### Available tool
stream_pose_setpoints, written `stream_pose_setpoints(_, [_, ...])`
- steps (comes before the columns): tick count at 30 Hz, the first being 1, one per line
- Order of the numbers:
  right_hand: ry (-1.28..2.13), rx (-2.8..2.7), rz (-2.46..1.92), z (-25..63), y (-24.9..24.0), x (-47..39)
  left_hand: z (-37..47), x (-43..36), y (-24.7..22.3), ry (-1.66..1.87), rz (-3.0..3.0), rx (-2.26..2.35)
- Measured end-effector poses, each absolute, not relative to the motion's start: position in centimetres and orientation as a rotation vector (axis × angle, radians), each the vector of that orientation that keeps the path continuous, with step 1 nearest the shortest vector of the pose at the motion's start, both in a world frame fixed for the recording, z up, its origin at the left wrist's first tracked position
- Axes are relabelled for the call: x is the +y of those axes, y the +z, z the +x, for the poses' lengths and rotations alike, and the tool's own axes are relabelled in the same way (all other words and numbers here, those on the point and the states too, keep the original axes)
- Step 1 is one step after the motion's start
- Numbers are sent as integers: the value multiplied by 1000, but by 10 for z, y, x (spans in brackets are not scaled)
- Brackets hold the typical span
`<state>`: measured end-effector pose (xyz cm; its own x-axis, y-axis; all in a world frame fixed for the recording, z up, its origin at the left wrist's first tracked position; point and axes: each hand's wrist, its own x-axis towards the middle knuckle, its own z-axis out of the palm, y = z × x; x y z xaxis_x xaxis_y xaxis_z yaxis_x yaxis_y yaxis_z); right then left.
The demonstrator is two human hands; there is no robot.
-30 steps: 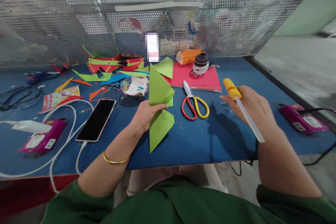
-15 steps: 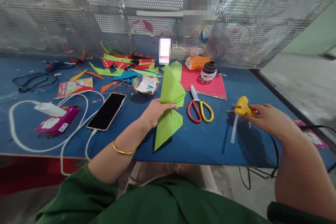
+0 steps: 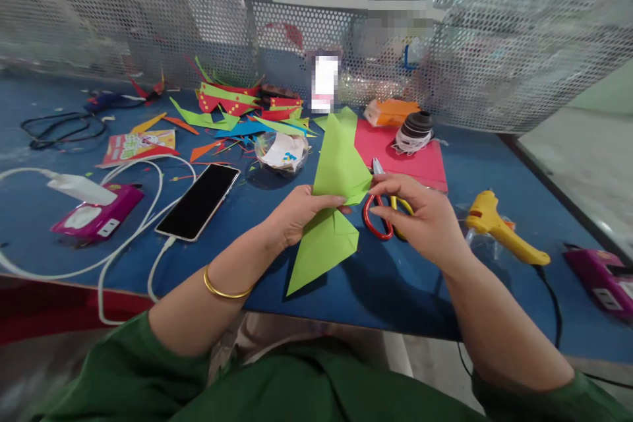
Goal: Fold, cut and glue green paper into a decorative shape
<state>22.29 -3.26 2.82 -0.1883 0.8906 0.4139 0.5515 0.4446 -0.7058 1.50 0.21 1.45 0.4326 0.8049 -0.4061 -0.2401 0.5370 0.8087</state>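
Folded green paper is pinched at its middle by my left hand, thumb on top, with one part pointing up and another hanging down toward the table's front edge. My right hand is at the paper's right corner, thumb and fingers apart, nothing seen between them. Beneath that hand lie scissors with one red and one yellow handle, partly covered. A yellow glue gun rests at the right with its cord trailing off the front.
A phone, white cable and purple power strip lie at left. A clear bowl and coloured paper scraps sit behind. Red sheets, a string spool and an orange packet are at back right.
My right hand has let go of the glue gun, which now rests on the table, and has moved left to the green paper. My left hand still holds the paper. The view has shifted.
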Motion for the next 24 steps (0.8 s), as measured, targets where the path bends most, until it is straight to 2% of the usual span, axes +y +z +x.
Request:
stream_pose_setpoints(6, [637, -1750, -1230, 223, 18, -42, 18, -2, 14, 656, 775, 907])
stream_pose_setpoints(14, [588, -1694, -1327, 216, 19, -43, 18, -7, 20, 596, 937, 961])
stream_pose_setpoints(24, [687, -1495, -1382, 212, 12, -44, 23, -10, 21, 723, 1154, 1083])
